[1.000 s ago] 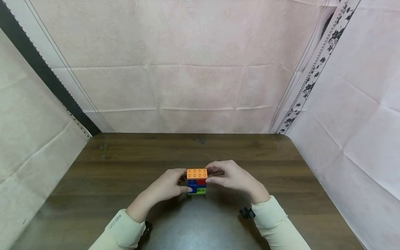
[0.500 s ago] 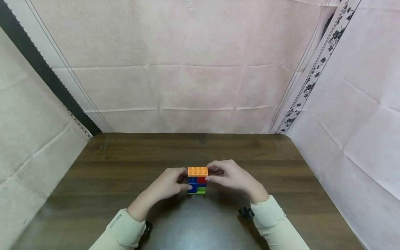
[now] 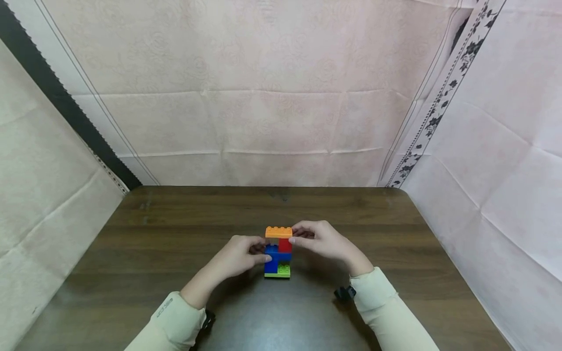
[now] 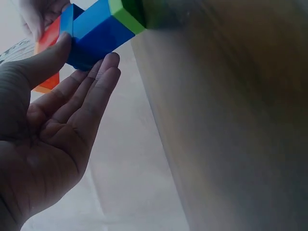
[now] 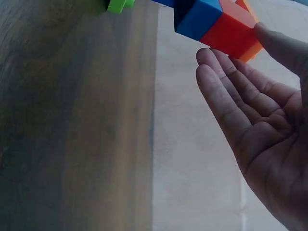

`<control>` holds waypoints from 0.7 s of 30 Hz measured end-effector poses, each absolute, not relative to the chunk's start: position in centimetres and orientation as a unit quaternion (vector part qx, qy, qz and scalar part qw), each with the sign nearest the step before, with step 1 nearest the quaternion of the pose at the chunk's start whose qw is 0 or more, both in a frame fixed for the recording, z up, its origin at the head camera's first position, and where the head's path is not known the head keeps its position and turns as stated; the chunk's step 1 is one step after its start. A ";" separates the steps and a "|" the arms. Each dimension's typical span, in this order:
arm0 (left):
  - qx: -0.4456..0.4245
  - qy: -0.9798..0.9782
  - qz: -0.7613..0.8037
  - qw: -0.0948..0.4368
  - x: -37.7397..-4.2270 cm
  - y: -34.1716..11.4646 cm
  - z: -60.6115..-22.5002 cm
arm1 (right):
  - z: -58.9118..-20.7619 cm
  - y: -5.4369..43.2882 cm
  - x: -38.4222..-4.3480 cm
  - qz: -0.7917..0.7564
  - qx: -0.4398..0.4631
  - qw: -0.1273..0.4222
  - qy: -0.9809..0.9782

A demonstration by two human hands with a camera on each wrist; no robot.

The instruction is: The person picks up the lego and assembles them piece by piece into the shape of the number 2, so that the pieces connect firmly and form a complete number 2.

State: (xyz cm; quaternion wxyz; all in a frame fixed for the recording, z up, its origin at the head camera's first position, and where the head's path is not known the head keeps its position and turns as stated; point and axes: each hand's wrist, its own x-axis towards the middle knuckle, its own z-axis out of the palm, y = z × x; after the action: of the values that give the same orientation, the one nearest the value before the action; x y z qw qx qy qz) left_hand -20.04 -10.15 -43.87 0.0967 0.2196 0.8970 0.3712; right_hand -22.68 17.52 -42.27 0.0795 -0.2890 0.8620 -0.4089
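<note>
A small stack of toy building bricks [image 3: 271, 265] stands between the two hands, tilted with its front side facing me. From the bottom up it has a green base [image 3: 277, 275], blue bricks [image 3: 270, 251], a red brick [image 3: 285, 245] and an orange brick [image 3: 278, 232] on top. My left hand [image 3: 239, 256] pinches the blue part, thumb in front and fingers behind, as the left wrist view also shows. My right hand [image 3: 322, 243] pinches the stack's upper right at the red brick, its thumb near the orange edge. Whether the base touches the table cannot be told.
A brown wooden table [image 3: 197, 219] lies under the hands. Pale cloth hangs behind it [image 3: 263, 122] and at both sides. Each wrist carries a black camera mount, such as the right mount [image 3: 345, 293].
The brick stack has tilted back, its orange top shifting away and its front coming into view. The right hand has risen slightly with it. Both hands keep their hold.
</note>
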 end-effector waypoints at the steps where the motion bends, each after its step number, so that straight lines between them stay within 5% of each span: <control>1: 0.217 0.897 0.372 0.097 -20.1 -10.2 -44.0 | -42.4 17.5 -22.8 -0.412 -0.284 0.085 0.862; 21: 0.130 0.841 0.486 0.197 -21.4 -10.1 -45.2 | -45.1 17.0 -25.7 -0.462 -0.217 0.225 0.830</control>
State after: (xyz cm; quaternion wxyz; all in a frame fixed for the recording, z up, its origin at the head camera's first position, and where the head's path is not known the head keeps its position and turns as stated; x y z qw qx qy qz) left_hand -21.45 -10.10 -45.24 0.1973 0.1299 0.8415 0.4859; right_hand -25.71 16.95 -45.07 0.2246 -0.2173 0.8299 -0.4622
